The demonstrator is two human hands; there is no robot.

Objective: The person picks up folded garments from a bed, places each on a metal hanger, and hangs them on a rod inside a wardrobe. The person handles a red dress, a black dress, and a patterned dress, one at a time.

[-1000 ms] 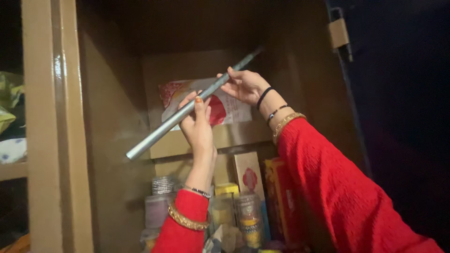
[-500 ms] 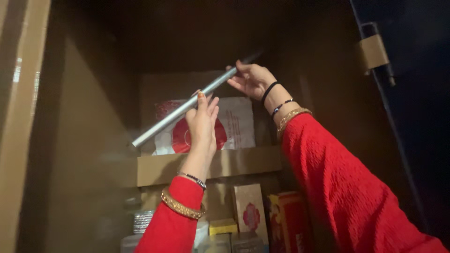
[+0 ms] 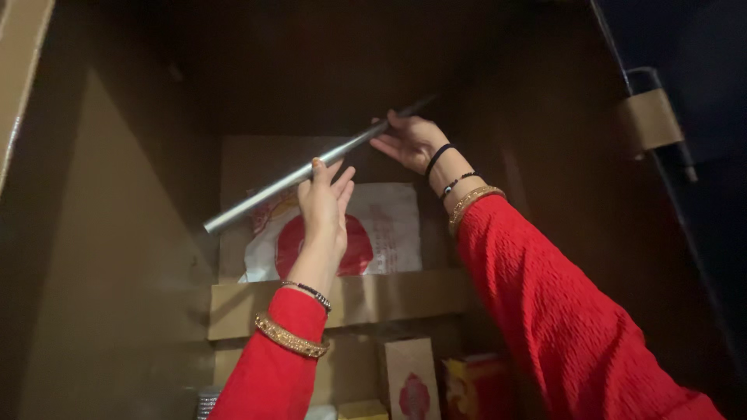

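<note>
Both my hands hold a long grey metal rod (image 3: 264,193) slantwise inside a dark brown cupboard, its lower end at the left and its upper end in shadow at the right. My left hand (image 3: 325,204) grips the rod near its middle. My right hand (image 3: 408,141) holds it higher up, toward the back. Both arms wear red sleeves and bangles. Behind the rod a white bag with a red round print (image 3: 366,233) leans on the upper shelf (image 3: 389,299).
Below the shelf stand a tan box with a red print (image 3: 408,377), a yellow and red box (image 3: 476,381) and a ribbed metal container (image 3: 207,403). The cupboard's left wall (image 3: 101,272) and its open door with a hinge plate (image 3: 650,120) flank my arms.
My view has tilted upward, so the lower shelf's boxes have sunk to the bottom edge. Both hands have lifted the rod higher into the cupboard's upper part.
</note>
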